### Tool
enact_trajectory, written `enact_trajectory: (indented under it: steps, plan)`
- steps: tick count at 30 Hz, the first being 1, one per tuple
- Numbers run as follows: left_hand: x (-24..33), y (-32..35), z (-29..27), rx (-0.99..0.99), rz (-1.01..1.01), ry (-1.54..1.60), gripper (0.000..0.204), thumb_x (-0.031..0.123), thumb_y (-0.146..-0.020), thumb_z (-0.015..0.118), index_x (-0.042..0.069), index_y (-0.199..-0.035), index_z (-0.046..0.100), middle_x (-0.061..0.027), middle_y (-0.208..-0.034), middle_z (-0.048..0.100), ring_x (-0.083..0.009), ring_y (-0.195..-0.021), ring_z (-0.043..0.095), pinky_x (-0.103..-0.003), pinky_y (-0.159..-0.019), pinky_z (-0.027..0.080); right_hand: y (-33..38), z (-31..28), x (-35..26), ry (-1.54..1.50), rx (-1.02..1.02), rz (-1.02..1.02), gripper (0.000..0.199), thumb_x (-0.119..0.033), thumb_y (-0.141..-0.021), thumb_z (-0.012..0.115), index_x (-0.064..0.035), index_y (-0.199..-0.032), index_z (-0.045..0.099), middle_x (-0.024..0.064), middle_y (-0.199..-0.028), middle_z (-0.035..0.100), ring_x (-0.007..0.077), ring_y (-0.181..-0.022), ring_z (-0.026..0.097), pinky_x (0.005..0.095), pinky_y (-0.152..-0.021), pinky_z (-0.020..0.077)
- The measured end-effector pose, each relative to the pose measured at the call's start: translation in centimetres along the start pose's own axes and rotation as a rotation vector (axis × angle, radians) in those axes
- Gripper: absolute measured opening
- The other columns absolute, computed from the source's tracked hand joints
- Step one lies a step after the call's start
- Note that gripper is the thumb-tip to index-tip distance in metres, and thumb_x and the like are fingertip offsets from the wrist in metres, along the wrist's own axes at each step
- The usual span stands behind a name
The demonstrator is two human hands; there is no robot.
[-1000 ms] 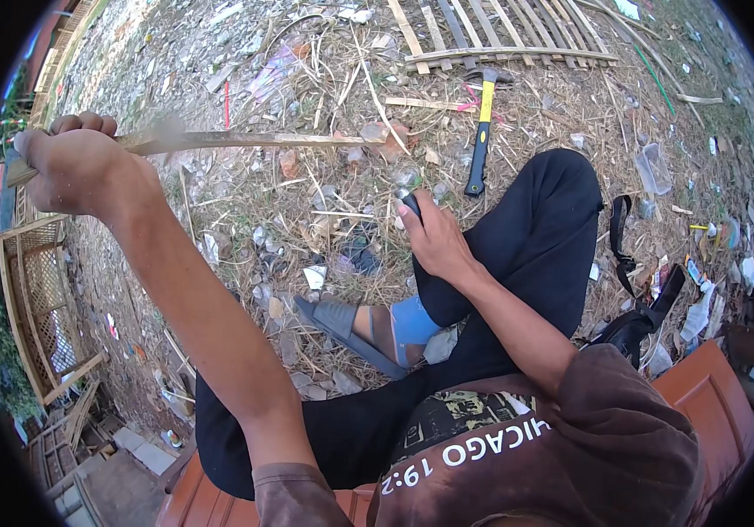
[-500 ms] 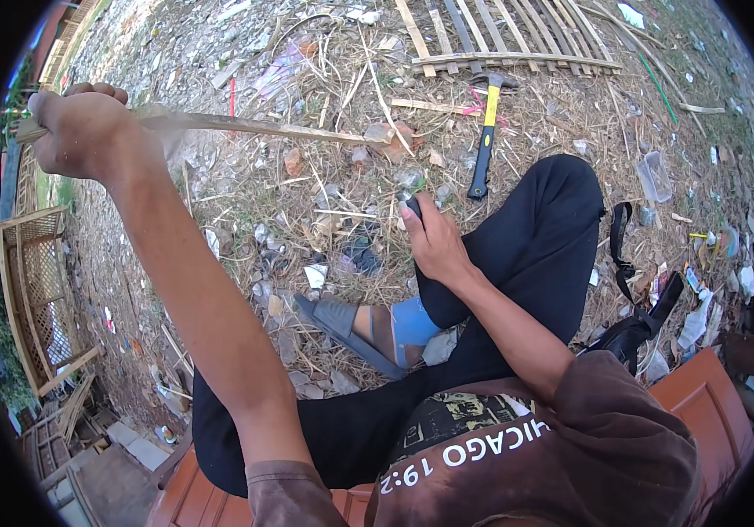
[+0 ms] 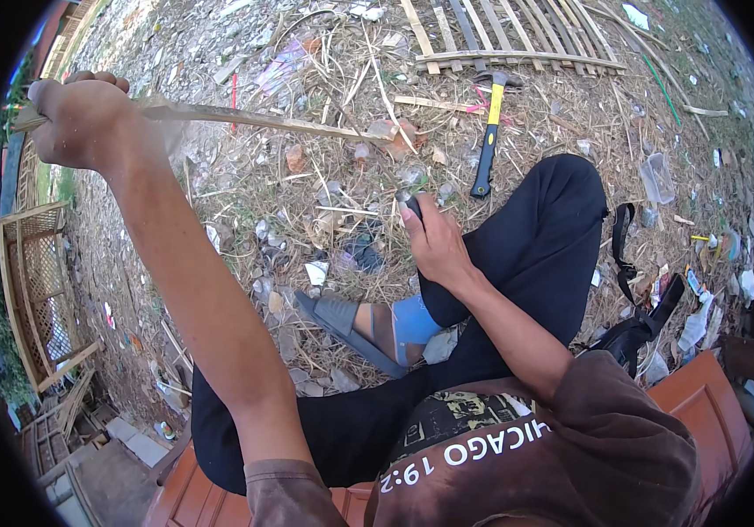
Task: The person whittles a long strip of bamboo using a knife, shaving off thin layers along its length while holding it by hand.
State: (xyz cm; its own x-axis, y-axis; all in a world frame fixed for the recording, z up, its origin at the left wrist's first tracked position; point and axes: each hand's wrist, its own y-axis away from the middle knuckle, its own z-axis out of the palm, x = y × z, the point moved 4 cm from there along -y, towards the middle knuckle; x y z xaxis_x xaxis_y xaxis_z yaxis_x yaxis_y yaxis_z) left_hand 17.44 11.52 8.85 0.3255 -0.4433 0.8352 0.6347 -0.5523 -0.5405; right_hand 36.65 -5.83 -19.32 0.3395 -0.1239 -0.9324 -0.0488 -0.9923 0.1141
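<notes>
Raised at the far left, my left hand (image 3: 83, 119) is wrapped round one end of a long, thin wooden strip (image 3: 263, 121). The strip reaches rightward, its other end over a reddish stone (image 3: 399, 140) on the ground; I cannot tell whether they touch. In front of my bent knee, my right hand (image 3: 437, 241) is closed round a short dark handle (image 3: 409, 205) with a greyish end. What extends beyond that handle is hard to make out against the litter. A claw hammer (image 3: 488, 145) with a yellow and black handle lies just beyond my right hand.
A slatted wooden frame (image 3: 518, 58) lies at the top, and a lattice panel (image 3: 39, 290) stands at the left. Dry grass, stones and scraps cover the ground. A clear plastic tub (image 3: 655, 178) and a black strapped bag (image 3: 632, 332) lie at the right.
My left hand and the wooden strip have risen very slightly. The handle in my right hand has turned a little, showing more of its greyish end. The hammer lies still.
</notes>
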Motion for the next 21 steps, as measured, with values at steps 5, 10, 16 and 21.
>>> enact_trajectory:
  steps: [5, 10, 16, 21]
  plan:
    - [0.3, 0.1, 0.7, -0.006, 0.002, 0.022, 0.033, 0.022, -0.100, 0.038, -0.008, -0.089, 0.042, -0.0113, -0.071, 0.052, -0.0183, -0.057, 0.051, -0.032, -0.051, 0.045, -0.9, 0.5, 3.6, 0.168, 0.008, 0.255, 0.029, -0.029, -0.099, 0.046, 0.0007, -0.100, 0.046, 0.0276, -0.068, 0.058, 0.0492, -0.067, 0.058, 0.0560, -0.061, 0.0415]
    - [0.6, 0.7, 0.8, -0.007, -0.011, 0.034, 0.033, 0.022, -0.100, 0.038, -0.009, -0.090, 0.041, -0.0109, -0.072, 0.051, -0.0182, -0.055, 0.050, -0.032, -0.051, 0.045, -1.0, 0.9, 3.7, 0.084, -0.002, 0.147, 0.031, -0.031, -0.099, 0.046, 0.0004, -0.100, 0.047, 0.0271, -0.070, 0.058, 0.0494, -0.071, 0.059, 0.0542, -0.064, 0.0427]
    - [0.6, 0.5, 0.8, -0.022, 0.029, 0.006, 0.032, 0.021, -0.100, 0.038, -0.009, -0.090, 0.042, -0.0113, -0.071, 0.052, -0.0178, -0.055, 0.050, -0.032, -0.050, 0.045, -0.1, 0.1, 0.4, -0.021, 0.017, -0.013, 0.034, -0.032, -0.099, 0.045, 0.0013, -0.105, 0.047, 0.0257, -0.072, 0.062, 0.0486, -0.070, 0.061, 0.0560, -0.065, 0.0441]
    - [1.1, 0.7, 1.4, -0.058, 0.023, 0.029, 0.030, 0.021, -0.100, 0.037, -0.008, -0.091, 0.042, -0.0116, -0.070, 0.052, -0.0180, -0.055, 0.051, -0.032, -0.050, 0.045, -1.2, 0.6, 4.2, 0.116, 0.043, 0.230, 0.034, -0.033, -0.100, 0.044, 0.0003, -0.102, 0.047, 0.0256, -0.067, 0.057, 0.0483, -0.071, 0.059, 0.0538, -0.064, 0.0434]
